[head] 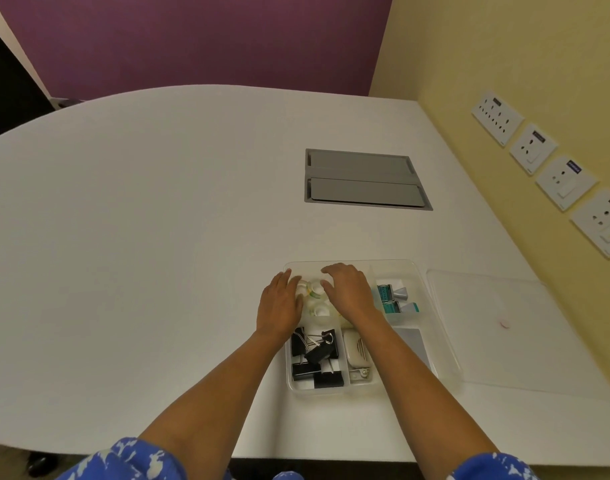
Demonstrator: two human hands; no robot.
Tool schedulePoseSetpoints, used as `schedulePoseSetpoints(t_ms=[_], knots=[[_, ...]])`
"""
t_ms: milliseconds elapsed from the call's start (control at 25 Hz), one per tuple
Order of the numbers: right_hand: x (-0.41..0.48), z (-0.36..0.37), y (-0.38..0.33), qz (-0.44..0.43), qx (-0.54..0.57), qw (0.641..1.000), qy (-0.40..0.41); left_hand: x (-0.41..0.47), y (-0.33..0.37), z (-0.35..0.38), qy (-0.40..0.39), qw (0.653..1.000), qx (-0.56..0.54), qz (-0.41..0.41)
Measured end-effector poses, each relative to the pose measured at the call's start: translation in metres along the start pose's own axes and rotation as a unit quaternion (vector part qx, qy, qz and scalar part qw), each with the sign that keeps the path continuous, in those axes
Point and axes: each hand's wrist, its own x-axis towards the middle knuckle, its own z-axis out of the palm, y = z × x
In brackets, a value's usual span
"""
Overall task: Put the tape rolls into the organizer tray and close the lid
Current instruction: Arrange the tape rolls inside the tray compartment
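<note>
Presently, small clear tape rolls (315, 296) lay between left hand (279, 304) and right hand (348, 289), both loosely spread, inside clear plastic organizer tray (445, 344); flat transparent lid (504, 327) rightward, nearer right hand.

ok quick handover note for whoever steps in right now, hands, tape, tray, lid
Left hand and right hand: both down over the tape rolls in the tray's far-left compartment; grip unclear.
Done: the visible rolls are in the tray.
Lid: off, flat on the table right of the tray.
Left: let go, fit the lid on and close it.
</note>
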Motion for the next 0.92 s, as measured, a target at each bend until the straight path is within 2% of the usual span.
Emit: schedulePoseSetpoints(t_ms=[160,280,480,720,920], knots=[[0.000,-0.004,0.002,0.032,0.001,0.999,0.005,0.002,0.006,-0.009,0.028,0.983,-0.152,-0.103],[0.001,-0.005,0.004,0.060,0.000,0.998,0.008,0.009,0.004,-0.014,0.020,0.976,-0.175,-0.127],[0.004,-0.010,0.012,0.104,-0.003,0.994,0.024,0.021,0.001,-0.021,0.014,0.988,-0.125,-0.087],[0.002,-0.028,0.041,0.140,-0.007,0.989,0.048,0.042,0.026,-0.020,0.035,0.989,-0.136,-0.055],[-0.005,-0.072,0.173,0.143,-0.030,0.987,0.060,0.072,0.155,0.030,0.058,0.982,-0.173,-0.042]])
